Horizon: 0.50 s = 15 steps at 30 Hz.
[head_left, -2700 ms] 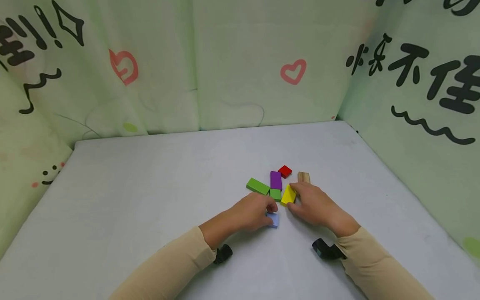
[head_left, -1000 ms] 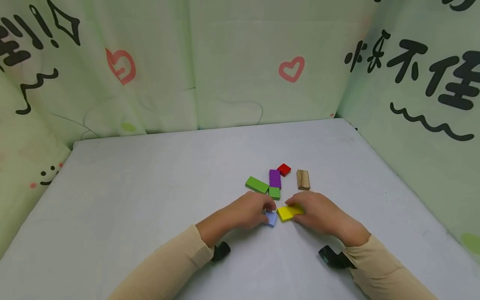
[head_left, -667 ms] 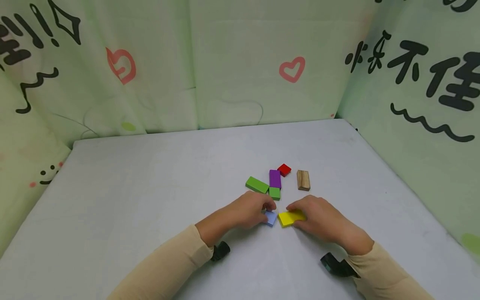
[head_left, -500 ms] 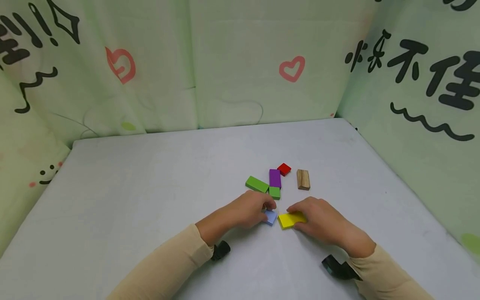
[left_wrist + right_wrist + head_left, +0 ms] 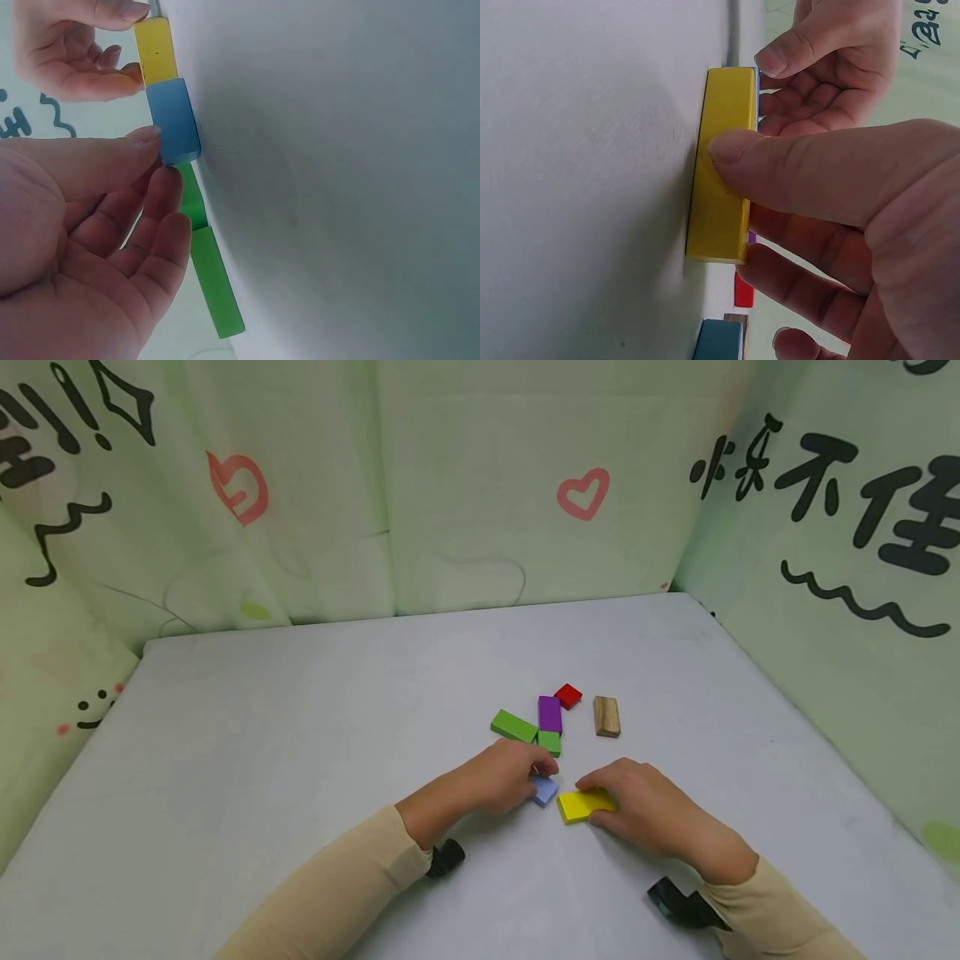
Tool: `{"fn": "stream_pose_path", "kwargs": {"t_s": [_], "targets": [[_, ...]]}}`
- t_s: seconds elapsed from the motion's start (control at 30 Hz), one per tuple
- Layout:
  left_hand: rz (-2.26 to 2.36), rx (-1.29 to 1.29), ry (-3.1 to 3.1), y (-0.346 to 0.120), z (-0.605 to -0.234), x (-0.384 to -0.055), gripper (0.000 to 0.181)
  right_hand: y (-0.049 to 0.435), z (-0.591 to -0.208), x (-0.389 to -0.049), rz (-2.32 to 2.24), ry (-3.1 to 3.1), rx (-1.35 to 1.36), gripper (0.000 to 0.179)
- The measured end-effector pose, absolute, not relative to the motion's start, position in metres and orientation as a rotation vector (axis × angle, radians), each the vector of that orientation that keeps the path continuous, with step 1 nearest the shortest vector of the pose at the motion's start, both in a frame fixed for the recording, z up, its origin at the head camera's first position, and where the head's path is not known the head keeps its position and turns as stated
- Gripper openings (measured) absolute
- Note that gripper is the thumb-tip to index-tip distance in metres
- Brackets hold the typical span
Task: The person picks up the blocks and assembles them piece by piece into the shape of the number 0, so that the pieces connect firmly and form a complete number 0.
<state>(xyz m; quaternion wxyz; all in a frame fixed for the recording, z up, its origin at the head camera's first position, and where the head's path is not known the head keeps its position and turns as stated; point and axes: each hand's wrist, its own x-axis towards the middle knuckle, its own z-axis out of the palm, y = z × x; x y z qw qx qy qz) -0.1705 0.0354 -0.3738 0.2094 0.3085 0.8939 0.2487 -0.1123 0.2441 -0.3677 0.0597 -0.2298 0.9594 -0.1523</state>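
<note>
My left hand (image 5: 512, 777) pinches a light blue block (image 5: 545, 791) by its left end; in the left wrist view the thumb lies against the blue block (image 5: 174, 121). My right hand (image 5: 645, 806) grips a yellow block (image 5: 577, 806) between thumb and fingers, with the thumb on its near face in the right wrist view. Both blocks lie low at the white tabletop, the yellow one just right of the blue, their near ends close together. Just beyond the left fingertips sits a small green block (image 5: 549, 743), with a long green block (image 5: 513, 725) to its left.
Behind the small green block stands a purple block (image 5: 550, 714), with a red block (image 5: 567, 696) at its far corner. A bare wooden block (image 5: 607, 717) lies apart to the right. A pale green printed curtain (image 5: 465, 485) rises behind the white table (image 5: 262, 760).
My right hand has brought the yellow block from beside the small green block toward me and turned it crosswise. Lately the blue block has turned slightly in my left hand.
</note>
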Motion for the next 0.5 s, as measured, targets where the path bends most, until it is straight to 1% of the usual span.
{"fn": "stream_pose_path", "kwargs": {"t_s": [0.5], "targets": [[0.712, 0.893, 2.472, 0.0400, -0.3723, -0.1686, 0.031, 0.2490, -0.3693, -0.1087, -0.491, 2.909, -0.695, 0.033]]}}
